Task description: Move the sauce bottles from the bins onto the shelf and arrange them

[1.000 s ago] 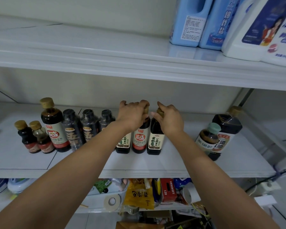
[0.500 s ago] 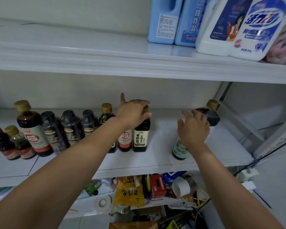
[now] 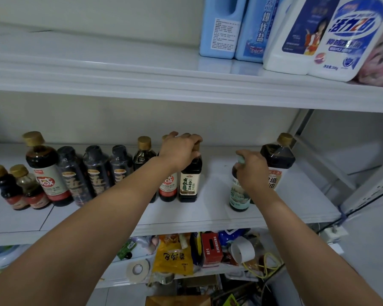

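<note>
While stretched forward, hands [image 3: 179,151] [image 3: 253,171] grip bottles [image 3: 189,181] [image 3: 238,196].

The white shelf [image 3: 208,214] holds dark brown sauce bottles [image 3: 45,166] with gold caps, black bottles [image 3: 95,171] with orange-gold lettering and a small bottle [image 3: 238,196] with a pale green cap, below light blue jugs [image 3: 221,27] and white jugs [image 3: 283,62] with blue labels.

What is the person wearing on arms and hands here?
Nothing visible. Left grip and right grip are bare hands: no gloves, rings or watch that I can see. Left forearm and right forearm are bare to the frame edge, no sleeves, bands or markings.
</note>
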